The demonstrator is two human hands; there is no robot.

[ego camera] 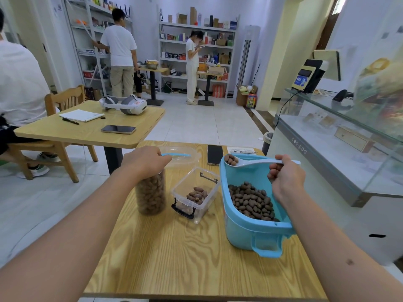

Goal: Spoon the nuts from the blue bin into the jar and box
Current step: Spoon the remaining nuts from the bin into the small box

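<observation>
A blue bin [248,229] of brown nuts [250,200] stands at the right of the wooden table. My right hand [286,177] grips the handle of a pale blue spoon [248,163], held above the bin's far rim with a few nuts in its bowl. A tall clear jar [150,195], nearly full of nuts, stands at the left. My left hand [145,161] grips its top and hides the mouth. Between jar and bin sits a small clear box [196,192] with black clasps and a few nuts on its bottom.
A clear lid [185,156] with a blue rim lies behind the jar. A dark phone [214,154] and a paper slip [241,150] lie at the table's far edge. A glass counter [340,144] is close on the right. Another table [87,129] stands at left; people beyond.
</observation>
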